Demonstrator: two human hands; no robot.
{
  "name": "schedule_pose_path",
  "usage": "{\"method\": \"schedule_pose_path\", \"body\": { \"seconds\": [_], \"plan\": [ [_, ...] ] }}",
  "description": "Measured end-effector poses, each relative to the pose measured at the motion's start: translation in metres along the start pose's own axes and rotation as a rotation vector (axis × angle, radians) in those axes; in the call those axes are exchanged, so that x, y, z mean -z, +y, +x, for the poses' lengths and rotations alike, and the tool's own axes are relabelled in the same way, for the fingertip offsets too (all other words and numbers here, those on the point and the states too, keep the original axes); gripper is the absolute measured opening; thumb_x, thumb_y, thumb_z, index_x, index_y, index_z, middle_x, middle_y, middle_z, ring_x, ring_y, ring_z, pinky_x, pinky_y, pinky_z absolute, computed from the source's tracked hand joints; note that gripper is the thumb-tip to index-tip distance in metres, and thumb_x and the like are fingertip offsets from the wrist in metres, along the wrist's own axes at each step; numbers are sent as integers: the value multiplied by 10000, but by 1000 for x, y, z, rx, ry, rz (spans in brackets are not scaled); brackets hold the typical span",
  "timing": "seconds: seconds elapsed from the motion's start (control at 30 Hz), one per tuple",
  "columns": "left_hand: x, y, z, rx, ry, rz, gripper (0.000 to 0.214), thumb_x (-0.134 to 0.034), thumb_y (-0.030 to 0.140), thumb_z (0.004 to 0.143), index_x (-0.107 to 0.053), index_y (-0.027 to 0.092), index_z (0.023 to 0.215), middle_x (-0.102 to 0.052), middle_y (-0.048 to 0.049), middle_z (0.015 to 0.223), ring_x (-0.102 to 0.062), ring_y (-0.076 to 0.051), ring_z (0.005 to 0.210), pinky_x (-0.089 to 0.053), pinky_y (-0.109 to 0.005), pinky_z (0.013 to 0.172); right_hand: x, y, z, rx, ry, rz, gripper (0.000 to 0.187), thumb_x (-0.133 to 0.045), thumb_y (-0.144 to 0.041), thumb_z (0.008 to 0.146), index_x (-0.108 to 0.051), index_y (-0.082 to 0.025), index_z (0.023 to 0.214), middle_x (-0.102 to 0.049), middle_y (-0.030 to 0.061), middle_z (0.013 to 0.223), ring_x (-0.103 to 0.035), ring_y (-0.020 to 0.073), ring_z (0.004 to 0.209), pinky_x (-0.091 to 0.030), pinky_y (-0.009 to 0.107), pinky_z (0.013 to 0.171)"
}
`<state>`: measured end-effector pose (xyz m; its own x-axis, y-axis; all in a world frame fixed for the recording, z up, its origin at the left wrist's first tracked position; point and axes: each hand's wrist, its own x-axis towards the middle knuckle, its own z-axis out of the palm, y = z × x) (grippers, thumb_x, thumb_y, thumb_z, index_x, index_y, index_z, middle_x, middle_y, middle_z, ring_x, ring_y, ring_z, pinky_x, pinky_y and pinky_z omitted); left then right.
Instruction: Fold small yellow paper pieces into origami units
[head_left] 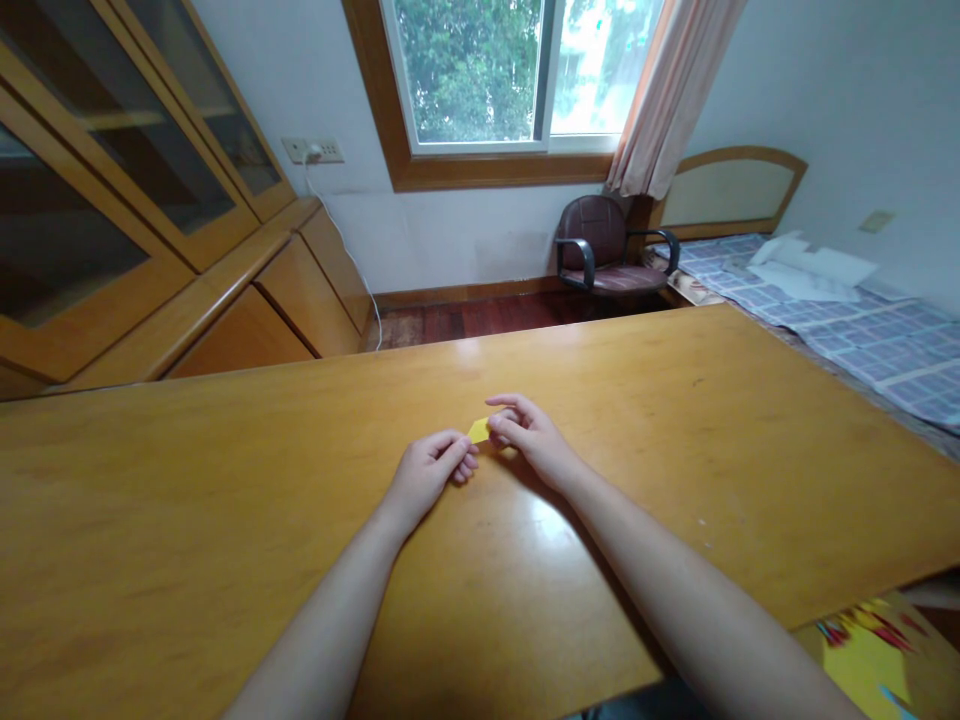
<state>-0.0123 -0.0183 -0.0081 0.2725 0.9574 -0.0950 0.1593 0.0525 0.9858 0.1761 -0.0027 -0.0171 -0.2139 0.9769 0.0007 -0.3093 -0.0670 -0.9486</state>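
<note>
Between my two hands, just above the wooden desk (262, 500), is a small piece of yellow paper (478, 430) with straight, angled edges. My left hand (435, 465) pinches its left end between thumb and fingers. On the other end, my right hand (521, 428) grips the paper with thumb and curled fingers, its index finger stretched out above. The fingers hide both ends of the paper, so its full shape and any folds cannot be made out.
At the lower right, yellow paper (866, 665) and several small coloured pieces lie on a lower surface. Beyond the desk stand a brown armchair (600, 240) and a bed (885, 330) with a checked cover. A glass-door cabinet (225, 290) lines the left wall.
</note>
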Motion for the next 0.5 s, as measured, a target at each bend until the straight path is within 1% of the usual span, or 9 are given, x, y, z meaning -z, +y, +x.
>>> {"method": "schedule_pose_path", "body": {
  "seconds": [0.1,0.27,0.4,0.5],
  "plan": [
    [-1,1,0,0,10,-1,345,-611,466,836,-674,133,777,-678,-44,657,-595,-127,550,-486,-245,558,1,0,0,4,-28,-33,429,-795,-348,712,-618,-212,1078,-601,-56,686,-575,110,634,-449,268,665],
    [-1,1,0,10,46,-2,310,-641,449,822,-646,148,750,-680,-35,670,-599,-125,561,-495,-244,575,1,1,0,12,-13,-65,443,-799,-329,699,-616,-202,1082,-587,-70,655,-569,106,614,-430,255,640],
    [0,1,0,5,52,-13,298,-651,439,829,-645,149,761,-681,-32,685,-604,-127,575,-500,-249,586,1,1,0,12,-2,-52,416,-774,-349,724,-612,-196,1076,-592,-70,649,-575,109,616,-450,269,670],
    [1,2,-1,-19,42,-33,321,-637,455,846,-652,146,765,-682,-36,698,-603,-129,584,-499,-253,589,1,0,-1,-3,-18,-49,416,-763,-354,738,-606,-200,1091,-620,-55,688,-583,111,634,-457,273,682]
  ]
}}
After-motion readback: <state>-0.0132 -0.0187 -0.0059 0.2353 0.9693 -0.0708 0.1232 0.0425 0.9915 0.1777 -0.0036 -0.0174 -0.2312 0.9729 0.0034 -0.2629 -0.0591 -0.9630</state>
